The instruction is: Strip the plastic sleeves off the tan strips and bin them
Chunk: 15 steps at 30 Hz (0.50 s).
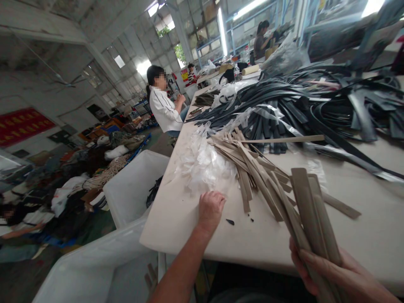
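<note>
My right hand (334, 269) is wrapped round a bundle of flat taupe strips (311, 210) with rounded ends, held upright at the lower right. My left hand (211, 208) is over the tabletop with its fingers curled, beside a heap of clear plastic film scraps (208, 164). Whatever its fingertips hold, if anything, is hidden. More taupe strips (252, 172) lie in a loose, crisscrossed pile between the film and the bundle. A small dark scrap (230, 221) sits on the table just right of my left hand.
A large mass of black strips (284, 101) covers the far part of the pale table (176, 219). White bins (132, 181) stand against its left edge, the nearer one with several taupe strips inside. A person in a white jacket (166, 107) sits further along the left side.
</note>
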Motion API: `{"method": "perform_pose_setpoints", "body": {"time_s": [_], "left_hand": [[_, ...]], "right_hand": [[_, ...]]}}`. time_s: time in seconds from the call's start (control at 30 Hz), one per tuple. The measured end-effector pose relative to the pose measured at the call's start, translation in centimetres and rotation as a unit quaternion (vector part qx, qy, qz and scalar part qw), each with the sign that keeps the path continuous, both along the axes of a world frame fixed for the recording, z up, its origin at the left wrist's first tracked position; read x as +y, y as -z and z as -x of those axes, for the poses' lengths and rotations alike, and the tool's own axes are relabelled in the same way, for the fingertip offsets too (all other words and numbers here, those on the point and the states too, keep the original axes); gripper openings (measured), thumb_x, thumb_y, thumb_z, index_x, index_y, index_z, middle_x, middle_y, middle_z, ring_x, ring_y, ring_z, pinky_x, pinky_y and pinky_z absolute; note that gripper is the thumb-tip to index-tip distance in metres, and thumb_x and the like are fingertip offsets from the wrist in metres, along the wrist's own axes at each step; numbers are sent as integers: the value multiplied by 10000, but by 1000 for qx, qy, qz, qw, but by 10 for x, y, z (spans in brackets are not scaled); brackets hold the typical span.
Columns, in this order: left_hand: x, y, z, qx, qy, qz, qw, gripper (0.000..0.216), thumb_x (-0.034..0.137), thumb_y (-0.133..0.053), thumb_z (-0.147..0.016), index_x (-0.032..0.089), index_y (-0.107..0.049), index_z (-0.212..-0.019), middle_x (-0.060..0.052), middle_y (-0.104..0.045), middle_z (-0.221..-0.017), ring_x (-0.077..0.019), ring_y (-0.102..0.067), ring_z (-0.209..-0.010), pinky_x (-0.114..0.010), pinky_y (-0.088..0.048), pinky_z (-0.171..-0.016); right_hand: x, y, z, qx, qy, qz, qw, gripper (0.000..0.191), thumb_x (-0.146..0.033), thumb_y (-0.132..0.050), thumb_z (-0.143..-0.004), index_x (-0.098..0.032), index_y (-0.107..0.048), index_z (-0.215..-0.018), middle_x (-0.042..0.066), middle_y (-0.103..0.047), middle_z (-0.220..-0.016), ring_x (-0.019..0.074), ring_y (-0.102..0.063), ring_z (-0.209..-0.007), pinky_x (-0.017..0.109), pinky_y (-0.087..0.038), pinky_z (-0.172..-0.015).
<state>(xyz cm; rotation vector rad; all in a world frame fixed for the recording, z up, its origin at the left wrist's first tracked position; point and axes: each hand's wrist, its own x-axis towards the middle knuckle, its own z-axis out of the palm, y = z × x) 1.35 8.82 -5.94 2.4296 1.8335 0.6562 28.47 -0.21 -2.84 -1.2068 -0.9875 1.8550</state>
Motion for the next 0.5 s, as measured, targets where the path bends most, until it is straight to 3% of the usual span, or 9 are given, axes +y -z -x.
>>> {"method": "perform_pose_setpoints", "body": {"time_s": [0.1, 0.27, 0.37, 0.5], "left_hand": [[-25, -10, 2, -15, 21, -59, 998, 33, 197, -646, -834, 215, -657, -808, -5, -715, -886, -174, -616, -863, -374, -386, -880], [-65, -35, -4, -57, 40, -177, 982, 123, 192, -617, -860, 262, -663, -950, 11, -717, -931, -134, -631, -884, -387, -314, -1021], [-77, -43, -7, -57, 70, -208, 974, 153, 186, -634, -844, 277, -671, -961, 19, -720, -912, -125, -631, -863, -377, -309, -1040], [-82, -41, -8, -51, 102, -220, 969, 198, 178, -644, -830, 281, -675, -997, 20, -720, -943, -125, -627, -888, -380, -292, -1069]], "right_hand": [[14, 0, 2, -51, -48, -27, 997, 492, -646, -628, -731, -167, -687, -825, 52, -638, -604, 186, -584, -540, 270, -468, -498], [39, -11, 36, -66, -65, 15, 996, 527, -590, -641, -727, -143, -685, -1002, 22, -610, -550, 146, -545, -494, 212, -364, -417], [50, -19, 61, -98, -54, -2, 994, 475, -537, -704, -671, -125, -695, -907, 22, -603, -523, 146, -555, -475, 211, -388, -406], [58, -20, 81, -105, -36, -32, 993, 382, -487, -745, -633, -142, -648, -764, 9, -605, -538, 142, -577, -479, 239, -489, -476]]}}
